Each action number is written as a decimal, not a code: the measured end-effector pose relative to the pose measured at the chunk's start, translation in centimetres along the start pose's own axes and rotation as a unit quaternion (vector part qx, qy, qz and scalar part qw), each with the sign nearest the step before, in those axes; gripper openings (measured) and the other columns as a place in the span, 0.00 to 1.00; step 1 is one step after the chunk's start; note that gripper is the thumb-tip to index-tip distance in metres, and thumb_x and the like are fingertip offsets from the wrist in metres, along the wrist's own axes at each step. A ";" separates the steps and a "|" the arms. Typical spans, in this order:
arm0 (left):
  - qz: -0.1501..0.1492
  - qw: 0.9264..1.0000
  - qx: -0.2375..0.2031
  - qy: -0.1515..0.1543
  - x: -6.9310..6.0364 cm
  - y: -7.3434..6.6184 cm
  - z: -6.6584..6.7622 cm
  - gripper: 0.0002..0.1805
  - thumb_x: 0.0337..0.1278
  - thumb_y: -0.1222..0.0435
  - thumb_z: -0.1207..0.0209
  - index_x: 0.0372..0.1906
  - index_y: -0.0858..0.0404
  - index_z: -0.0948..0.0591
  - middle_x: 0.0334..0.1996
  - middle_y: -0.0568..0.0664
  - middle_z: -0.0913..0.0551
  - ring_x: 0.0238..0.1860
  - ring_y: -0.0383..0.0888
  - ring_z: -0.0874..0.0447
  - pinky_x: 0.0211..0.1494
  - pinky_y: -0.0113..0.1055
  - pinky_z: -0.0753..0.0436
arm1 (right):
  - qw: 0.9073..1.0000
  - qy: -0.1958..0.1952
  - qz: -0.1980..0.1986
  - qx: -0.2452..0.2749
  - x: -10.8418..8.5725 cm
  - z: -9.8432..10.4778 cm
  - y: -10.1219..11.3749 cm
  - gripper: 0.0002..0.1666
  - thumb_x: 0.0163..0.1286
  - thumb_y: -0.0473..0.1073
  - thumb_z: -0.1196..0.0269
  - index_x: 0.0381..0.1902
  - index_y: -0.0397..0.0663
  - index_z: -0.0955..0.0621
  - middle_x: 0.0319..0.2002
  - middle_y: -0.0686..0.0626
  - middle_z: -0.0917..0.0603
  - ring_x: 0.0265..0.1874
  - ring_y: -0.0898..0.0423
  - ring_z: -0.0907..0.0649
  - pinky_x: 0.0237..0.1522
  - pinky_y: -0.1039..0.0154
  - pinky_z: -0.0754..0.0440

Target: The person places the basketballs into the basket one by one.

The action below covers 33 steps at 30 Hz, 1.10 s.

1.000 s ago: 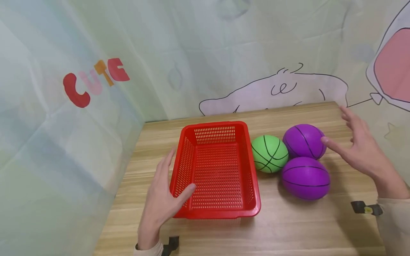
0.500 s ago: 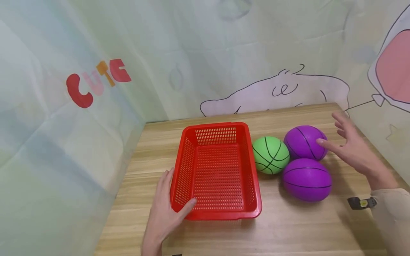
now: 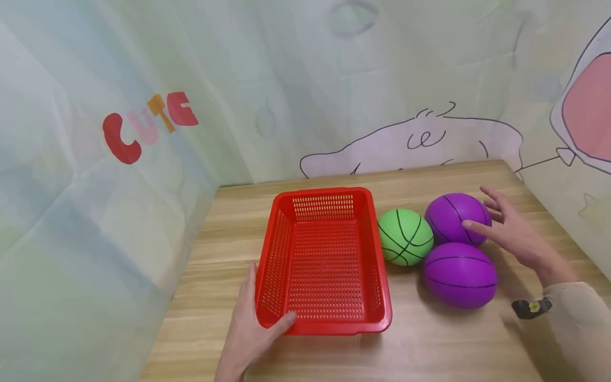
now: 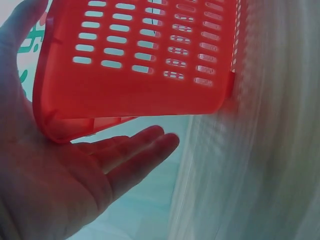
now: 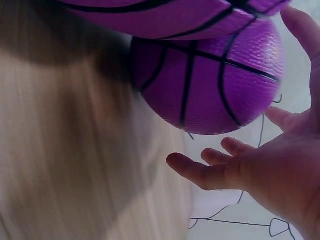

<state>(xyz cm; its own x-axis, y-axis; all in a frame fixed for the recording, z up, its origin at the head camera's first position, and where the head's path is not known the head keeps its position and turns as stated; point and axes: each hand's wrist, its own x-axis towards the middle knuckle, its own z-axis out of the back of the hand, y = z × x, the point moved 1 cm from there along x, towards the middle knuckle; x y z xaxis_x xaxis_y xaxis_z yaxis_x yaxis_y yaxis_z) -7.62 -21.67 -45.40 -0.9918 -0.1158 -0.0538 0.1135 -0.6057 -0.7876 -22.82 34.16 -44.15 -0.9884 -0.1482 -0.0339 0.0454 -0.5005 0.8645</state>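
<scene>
A red plastic basket [image 3: 329,328] with slotted walls stands upright on the table, nothing inside it. At its near-left corner is my left hand [image 3: 248,331], the thumb over the rim and the fingers along the outside. The left wrist view has these fingers [image 4: 145,162] straight, with the palm against the rim. Right of the basket sit a green ball [image 3: 406,237] and two purple balls, one farther [image 3: 455,217] and one nearer [image 3: 460,276], all with black lines. My right hand [image 3: 513,236] is spread beside the farther purple ball, its thumb in front of it.
The wooden table [image 3: 334,361] meets a printed cloth [image 3: 286,79] at the back and on both sides. The green ball stands close to the basket's right wall, and the balls sit close together.
My right hand has moved left and nearer to the farther purple ball. My left hand has come down and closer to the basket's near-left corner. Basket and balls have stayed in place.
</scene>
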 end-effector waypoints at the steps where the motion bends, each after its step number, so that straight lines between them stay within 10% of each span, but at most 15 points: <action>1: -0.002 1.000 -0.001 0.001 0.0 0.1 -0.1 0.77 0.50 0.40 0.18 0.94 0.49 0.58 0.88 0.52 0.41 0.80 0.56 0.34 0.80 0.68 0.27 | 1.000 0.004 0.000 -0.003 0.0 -0.1 -0.2 0.66 0.81 0.52 0.30 0.94 0.57 0.65 0.86 0.20 0.54 0.81 0.14 0.44 0.71 0.12 0.37; 11: -0.009 1.000 -0.004 0.017 -0.1 -0.2 -0.6 0.78 0.41 0.40 0.13 0.93 0.36 0.54 0.85 0.49 0.36 0.78 0.54 0.32 0.69 0.58 0.13 | 0.999 0.019 -0.007 -0.030 0.2 -1.0 -0.8 0.65 0.80 0.53 0.29 0.93 0.51 0.61 0.78 0.17 0.40 0.70 0.19 0.26 0.63 0.34 0.18; 27: 0.020 0.999 -0.032 0.026 -0.2 -0.3 -0.9 0.80 0.42 0.41 0.13 0.93 0.37 0.57 0.87 0.46 0.38 0.80 0.53 0.32 0.73 0.57 0.15 | 0.999 -0.017 -0.010 0.037 0.4 -1.0 -1.4 0.63 0.79 0.46 0.27 0.91 0.45 0.58 0.76 0.15 0.41 0.70 0.20 0.28 0.46 0.68 0.12; 33: 0.016 0.999 -0.036 0.024 -0.2 -0.3 -0.7 0.80 0.41 0.41 0.12 0.93 0.36 0.56 0.86 0.45 0.36 0.79 0.51 0.30 0.72 0.56 0.15 | 0.997 -0.042 0.005 0.060 -0.1 -0.3 -1.2 0.55 0.79 0.43 0.28 0.89 0.56 0.51 0.78 0.23 0.42 0.60 0.53 0.19 0.46 0.67 0.09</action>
<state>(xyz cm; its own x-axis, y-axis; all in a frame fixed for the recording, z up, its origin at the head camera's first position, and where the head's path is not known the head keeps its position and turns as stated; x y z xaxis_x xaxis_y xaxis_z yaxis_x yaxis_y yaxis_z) -7.45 -20.87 -45.57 -0.9896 -0.0954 -0.1080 0.1427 -0.5437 -0.8270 -22.73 34.53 -45.33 -0.9969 -0.0782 0.0133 0.0430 -0.3925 0.9187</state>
